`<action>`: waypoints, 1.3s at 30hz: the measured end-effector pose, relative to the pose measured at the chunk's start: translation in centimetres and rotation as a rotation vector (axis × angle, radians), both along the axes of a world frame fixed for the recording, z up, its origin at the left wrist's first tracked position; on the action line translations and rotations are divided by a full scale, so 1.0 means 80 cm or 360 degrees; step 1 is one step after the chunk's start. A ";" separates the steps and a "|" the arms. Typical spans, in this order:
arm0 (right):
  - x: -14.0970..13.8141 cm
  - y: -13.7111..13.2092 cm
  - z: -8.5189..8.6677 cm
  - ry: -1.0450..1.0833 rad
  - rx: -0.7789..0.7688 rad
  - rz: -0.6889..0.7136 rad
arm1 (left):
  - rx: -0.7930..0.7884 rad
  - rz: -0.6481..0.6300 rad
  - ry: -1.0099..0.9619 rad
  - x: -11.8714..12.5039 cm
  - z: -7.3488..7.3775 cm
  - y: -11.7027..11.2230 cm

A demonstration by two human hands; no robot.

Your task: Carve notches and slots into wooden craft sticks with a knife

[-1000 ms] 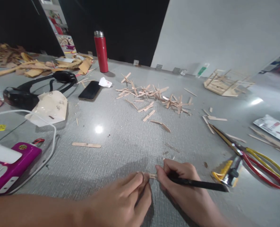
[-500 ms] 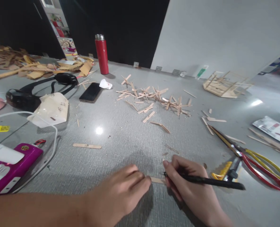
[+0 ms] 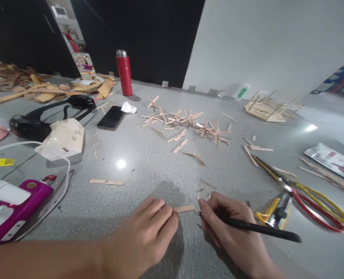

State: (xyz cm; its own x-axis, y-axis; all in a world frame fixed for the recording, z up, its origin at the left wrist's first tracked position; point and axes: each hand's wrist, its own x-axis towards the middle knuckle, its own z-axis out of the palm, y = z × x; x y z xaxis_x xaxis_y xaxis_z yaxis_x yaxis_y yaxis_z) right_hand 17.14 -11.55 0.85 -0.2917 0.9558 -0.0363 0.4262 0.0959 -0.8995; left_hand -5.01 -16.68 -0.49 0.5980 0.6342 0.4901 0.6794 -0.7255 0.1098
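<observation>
Left hand [image 3: 148, 232] was loosely curled, fingertips pinning left end of craft stick [image 3: 186, 208] flat on grey table [image 3: 148, 155], well left of red-and-yellow cutters [image 3: 289, 186]. Half second earlier stick lay mostly hidden between hands. By this moment more of it showed bare, free end angled slightly up-table. Right hand [image 3: 232, 228], nearer cutters, was closed in writing grip on black pen [image 3: 261, 229]. Pen tip had come off stick and sat just beside its cutter-side end.
</observation>
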 end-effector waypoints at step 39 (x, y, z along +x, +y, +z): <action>-0.009 0.002 -0.015 -0.0190 -0.0123 0.0249 | 0.0393 -0.0183 0.0293 0.004 -0.010 -0.010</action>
State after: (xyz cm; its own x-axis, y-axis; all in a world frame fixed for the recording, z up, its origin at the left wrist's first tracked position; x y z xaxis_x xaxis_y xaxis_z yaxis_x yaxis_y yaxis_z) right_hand 16.40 -11.43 -0.34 -0.4255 0.8923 -0.1508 0.5156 0.1021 -0.8507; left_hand -4.70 -17.49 -1.29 0.7518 0.4328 0.4976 0.5835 -0.7881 -0.1962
